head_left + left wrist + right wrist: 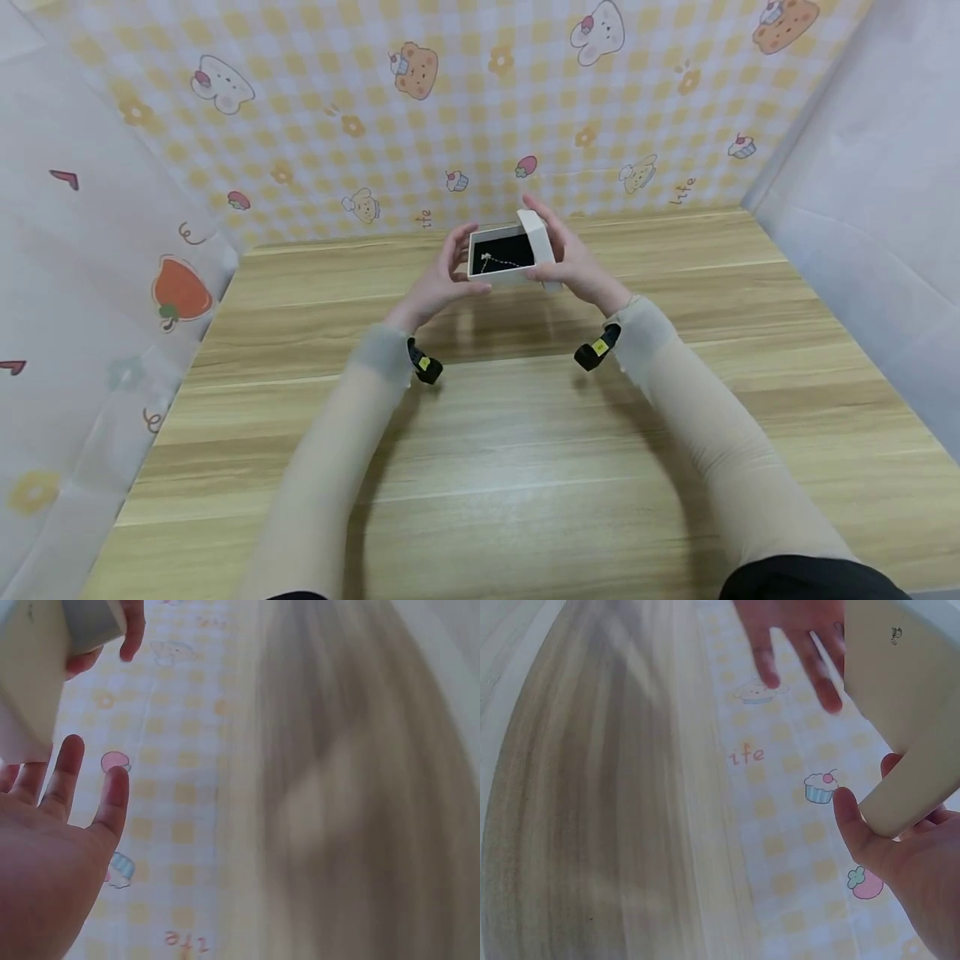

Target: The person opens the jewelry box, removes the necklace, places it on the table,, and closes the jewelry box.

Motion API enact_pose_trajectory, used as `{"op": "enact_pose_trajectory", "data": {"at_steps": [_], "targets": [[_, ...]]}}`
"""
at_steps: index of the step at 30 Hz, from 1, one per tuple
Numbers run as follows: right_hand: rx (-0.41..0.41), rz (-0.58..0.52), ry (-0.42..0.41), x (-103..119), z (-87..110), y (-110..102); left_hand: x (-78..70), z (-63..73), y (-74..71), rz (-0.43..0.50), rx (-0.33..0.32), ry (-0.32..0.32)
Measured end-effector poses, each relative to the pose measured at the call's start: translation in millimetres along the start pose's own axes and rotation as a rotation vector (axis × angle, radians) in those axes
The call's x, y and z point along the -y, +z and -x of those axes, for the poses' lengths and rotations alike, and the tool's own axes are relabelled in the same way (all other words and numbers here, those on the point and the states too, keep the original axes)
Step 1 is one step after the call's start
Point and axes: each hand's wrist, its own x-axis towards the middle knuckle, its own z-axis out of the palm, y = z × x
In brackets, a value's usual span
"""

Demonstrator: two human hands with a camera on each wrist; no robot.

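A small white jewelry box [501, 273] is held up above the far part of the table, its inside facing the head camera. Within it, a thin silver chain [504, 262] with a small charm lies on a black insert [513, 247]. The white lid [538, 237] stands at the box's right end. My right hand [573, 258] grips the box and lid from the right, thumb in front. At the left end is my left hand [438, 279], fingers spread and fairly straight beside the box; in the left wrist view some fingertips [71, 746] reach its edge.
The wood-grain table [495, 483] stretches under both arms. Behind it stands a yellow checked backdrop [480, 108] with cartoon prints, and white sheets [877, 167] hang at both sides. A black wrist camera [597, 348] is strapped at each wrist.
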Motion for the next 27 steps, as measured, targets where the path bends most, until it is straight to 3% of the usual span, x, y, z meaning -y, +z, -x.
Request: {"op": "enact_pose_trajectory", "data": {"at_steps": [9, 13, 16, 20, 27], "targets": [[0.059, 0.120, 0.061, -7.7, 1.3, 2.5, -18.5, -1.8, -16.8, -0.483, 0.184, -0.030], [0.073, 0.139, 0.085, -11.0, 1.8, 3.9, -24.6, -3.6, -19.4, -0.667, 0.234, -0.047], [0.079, 0.120, 0.087, -11.7, 3.0, 4.7, -27.0, -3.2, -20.8, -0.717, 0.236, -0.071], [0.057, 0.058, 0.107, -14.2, 5.9, 3.1, -26.2, -0.2, -23.4, -0.712, 0.222, -0.082], [-0.105, -0.168, 0.086, -24.3, 14.7, -3.2, -13.3, 4.2, -35.2, -0.705, 0.209, -0.123]]}}
